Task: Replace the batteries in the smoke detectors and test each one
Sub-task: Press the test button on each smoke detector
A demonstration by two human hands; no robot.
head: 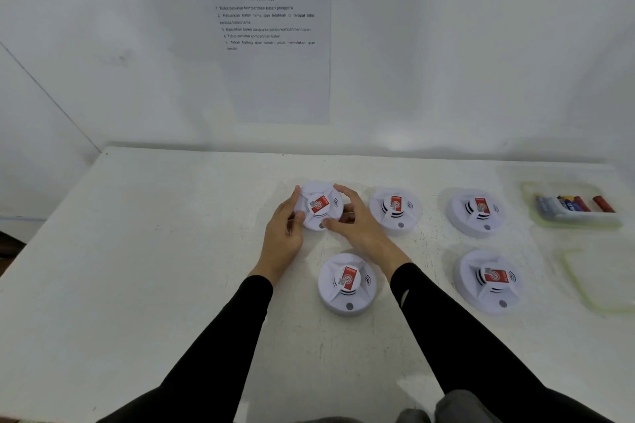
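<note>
Fingers (pixel 347 192) around smooth round detector (pixel 318 204)

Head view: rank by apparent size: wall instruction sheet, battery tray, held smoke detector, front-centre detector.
1. wall instruction sheet
2. battery tray
3. front-centre detector and held smoke detector: the front one looks bigger, but it is nearer the camera, so unranked.

Left hand (pixel 282 233), right hand (pixel 359 225), gripping smoke detector (pixel 319 204)

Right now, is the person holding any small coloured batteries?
No, the left hand and right hand grip a round white smoke detector; the batteries lie in a clear tray.
</note>
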